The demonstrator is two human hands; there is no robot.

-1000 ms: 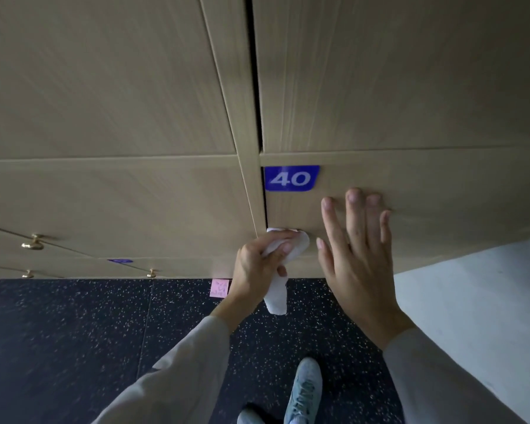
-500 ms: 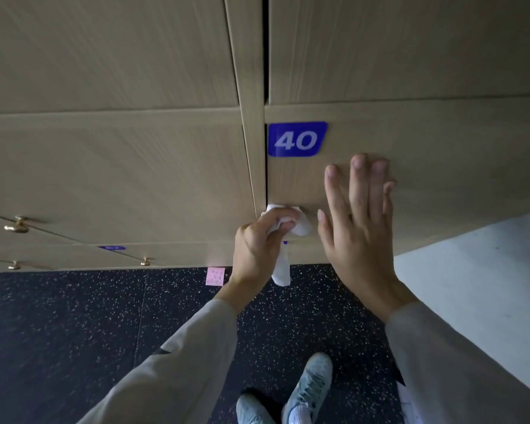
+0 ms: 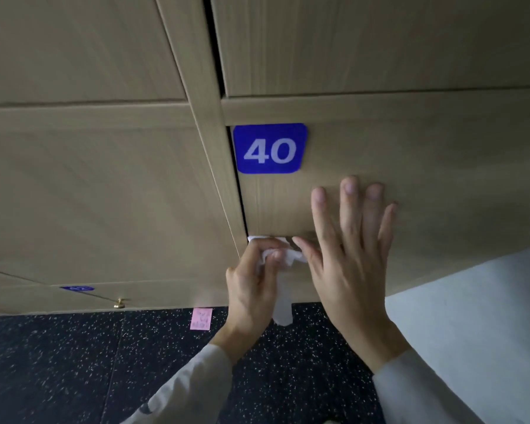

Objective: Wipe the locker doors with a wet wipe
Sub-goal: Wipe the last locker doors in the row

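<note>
Left hand (image 3: 251, 289) grips bunched wet wipe (image 3: 283, 258) at lower left edge of locker door (image 3: 426, 166) labelled 40, wipe partly hidden by fingers; right hand (image 3: 346, 264) flat, fingers straight, against door.

wet wipe (image 3: 283, 255) below number plate (image 3: 270, 148), left of right hand (image 3: 346, 264)

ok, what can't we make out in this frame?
- Head view: the pink note has writing too small and blurred to read.
- The small blue plate, lower left, is too blurred to read.
- The wet wipe is partly hidden by the left hand and right hand.
</note>
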